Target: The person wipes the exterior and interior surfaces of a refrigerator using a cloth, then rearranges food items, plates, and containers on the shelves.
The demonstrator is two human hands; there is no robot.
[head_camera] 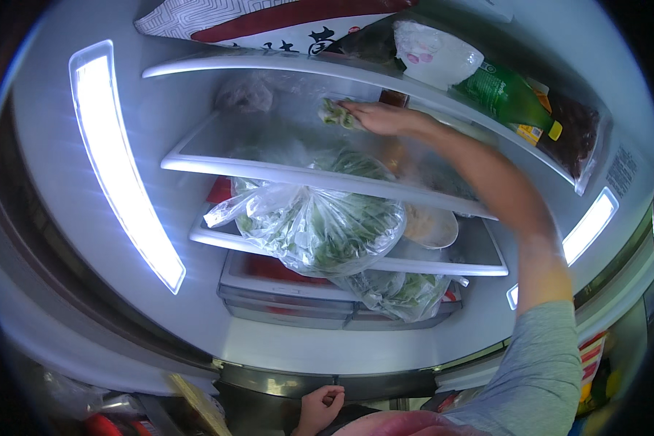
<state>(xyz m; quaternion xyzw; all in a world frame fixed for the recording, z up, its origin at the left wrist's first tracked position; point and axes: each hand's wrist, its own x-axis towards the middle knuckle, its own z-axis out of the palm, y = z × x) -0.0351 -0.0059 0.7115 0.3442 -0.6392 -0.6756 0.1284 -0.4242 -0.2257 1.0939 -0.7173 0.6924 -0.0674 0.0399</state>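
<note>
My right hand (379, 117) reaches deep into an open refrigerator and grips a crumpled green-and-white cloth (335, 115). The cloth is pressed against the upper middle glass shelf (196, 147), towards its back. Low in front of my body is my left hand (322, 404), fingers curled in, with nothing visible in it. A tied clear plastic bag of leafy greens (321, 229) rests on the shelf below and bulges over its front edge. Beside it stands a bowl of pale food (430, 226), partly hidden by the bag.
The top shelf (283, 62) carries a printed package (283, 27), a plastic-wrapped white item (436, 54) and a green bottle (507, 95) on its side. A clear bag (245, 92) sits at the back left. Another bag of greens (403, 294) lies over the drawers (289, 310).
</note>
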